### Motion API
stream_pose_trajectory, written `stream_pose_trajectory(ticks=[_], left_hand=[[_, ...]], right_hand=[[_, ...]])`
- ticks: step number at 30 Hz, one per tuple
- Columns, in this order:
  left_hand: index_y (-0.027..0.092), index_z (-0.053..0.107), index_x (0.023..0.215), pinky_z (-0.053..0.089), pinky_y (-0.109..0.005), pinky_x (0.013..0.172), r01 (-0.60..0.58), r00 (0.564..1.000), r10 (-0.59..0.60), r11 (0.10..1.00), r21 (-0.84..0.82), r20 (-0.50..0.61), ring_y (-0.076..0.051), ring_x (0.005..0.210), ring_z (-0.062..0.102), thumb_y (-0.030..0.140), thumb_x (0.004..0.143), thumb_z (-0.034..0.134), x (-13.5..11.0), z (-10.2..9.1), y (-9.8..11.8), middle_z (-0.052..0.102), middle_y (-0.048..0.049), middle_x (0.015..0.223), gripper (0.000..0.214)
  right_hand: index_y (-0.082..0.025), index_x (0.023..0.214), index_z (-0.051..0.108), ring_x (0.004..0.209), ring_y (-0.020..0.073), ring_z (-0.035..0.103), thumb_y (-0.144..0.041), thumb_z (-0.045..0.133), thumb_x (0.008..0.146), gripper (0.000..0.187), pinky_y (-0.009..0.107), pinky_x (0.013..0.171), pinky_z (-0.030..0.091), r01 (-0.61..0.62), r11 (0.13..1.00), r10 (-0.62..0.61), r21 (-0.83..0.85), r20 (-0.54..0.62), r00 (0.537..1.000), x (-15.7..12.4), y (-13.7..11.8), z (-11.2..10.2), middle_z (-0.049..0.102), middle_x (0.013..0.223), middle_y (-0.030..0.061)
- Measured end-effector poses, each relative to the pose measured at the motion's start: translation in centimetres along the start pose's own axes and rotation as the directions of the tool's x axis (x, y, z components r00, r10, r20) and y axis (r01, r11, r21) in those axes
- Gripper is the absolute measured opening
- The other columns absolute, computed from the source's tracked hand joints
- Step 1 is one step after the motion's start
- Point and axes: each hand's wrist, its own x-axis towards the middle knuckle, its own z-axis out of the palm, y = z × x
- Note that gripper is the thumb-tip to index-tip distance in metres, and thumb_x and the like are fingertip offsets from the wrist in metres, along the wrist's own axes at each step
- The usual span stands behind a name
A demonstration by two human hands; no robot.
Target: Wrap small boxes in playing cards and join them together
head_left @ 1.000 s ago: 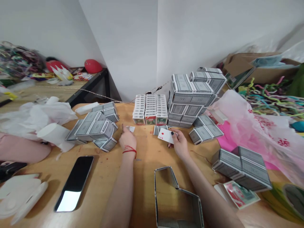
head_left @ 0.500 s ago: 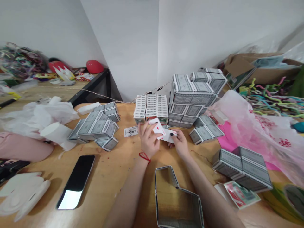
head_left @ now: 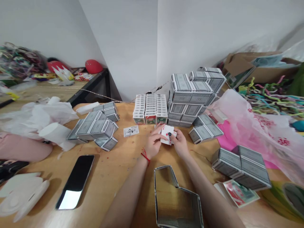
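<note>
Head view: a phone lies near the counter's left front edge, with a heap of grey boxes behind it. A single card lies face up just right of the heap. At mid-counter the left hand and right hand meet, both gripping a deck from either side, just before a row of packs. An open carton sits at the front edge between the forearms.

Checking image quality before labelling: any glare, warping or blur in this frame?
Head view: wide-angle warping curves the light wooden table; the black smartphone screen mirrors a glare patch; the white playing cards between left hand and right hand look soft.
</note>
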Motion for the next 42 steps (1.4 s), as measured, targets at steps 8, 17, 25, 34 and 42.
stream_pose_trajectory(ticks=[8, 17, 25, 34, 42], left_hand=[[0.016, 0.057, 0.103, 0.046, -0.023, 0.064, 0.445, 0.846, -0.527, 0.781, -0.438, -0.079, -0.012, 0.072, 0.058, 0.023, 0.067, 0.060, 1.1, -0.7, -1.7, 0.064, -0.0046, 0.086, 0.036], [0.011, 0.059, 0.080, 0.042, -0.020, 0.055, 0.538, 0.810, -0.586, 0.751, -0.382, -0.010, -0.008, 0.057, 0.053, 0.023, 0.061, 0.067, 1.8, -1.3, -2.5, 0.060, -0.0010, 0.067, 0.023], [0.011, 0.057, 0.080, 0.044, -0.020, 0.056, 0.628, 0.733, -0.677, 0.633, -0.453, 0.069, -0.008, 0.059, 0.055, 0.020, 0.053, 0.073, 1.9, -1.8, -2.7, 0.062, -0.0014, 0.072, 0.032], [0.011, 0.057, 0.079, 0.046, -0.023, 0.059, 0.659, 0.707, -0.699, 0.594, -0.461, 0.110, -0.009, 0.062, 0.057, 0.018, 0.053, 0.073, 2.0, -2.0, -2.4, 0.061, -0.0014, 0.074, 0.031], [0.011, 0.056, 0.076, 0.047, -0.022, 0.060, 0.665, 0.700, -0.701, 0.569, -0.484, 0.138, -0.008, 0.060, 0.056, 0.016, 0.055, 0.072, 2.0, -2.3, -1.5, 0.061, -0.0008, 0.069, 0.027]], right_hand=[[-0.021, 0.104, 0.046, 0.088, 0.0188, 0.058, -0.033, 0.058, 0.071, 0.037, 0.032, 0.076, 0.047, 0.016, 0.999, -0.015, -0.031, 0.033, 0.999, -0.2, 0.4, 0.1, 0.060, 0.103, 0.0066], [-0.015, 0.089, 0.057, 0.073, 0.0199, 0.062, -0.041, 0.061, 0.068, 0.033, 0.031, 0.064, 0.049, -0.102, 0.990, 0.101, -0.094, -0.017, 0.995, -0.1, 0.6, -0.1, 0.067, 0.087, 0.0089], [-0.014, 0.086, 0.059, 0.071, 0.0204, 0.063, -0.044, 0.062, 0.065, 0.036, 0.031, 0.061, 0.049, -0.109, 0.988, 0.104, -0.112, -0.051, 0.993, 0.0, 0.9, -0.2, 0.068, 0.084, 0.0085], [-0.015, 0.089, 0.057, 0.071, 0.0198, 0.064, -0.043, 0.063, 0.065, 0.037, 0.031, 0.062, 0.049, -0.092, 0.988, 0.089, -0.124, -0.030, 0.996, 0.0, 0.7, -0.3, 0.068, 0.085, 0.0083], [-0.015, 0.090, 0.058, 0.071, 0.0200, 0.063, -0.042, 0.062, 0.066, 0.036, 0.032, 0.064, 0.049, -0.092, 0.985, 0.090, -0.147, -0.019, 0.996, 0.0, 0.7, -0.3, 0.068, 0.085, 0.0086]])
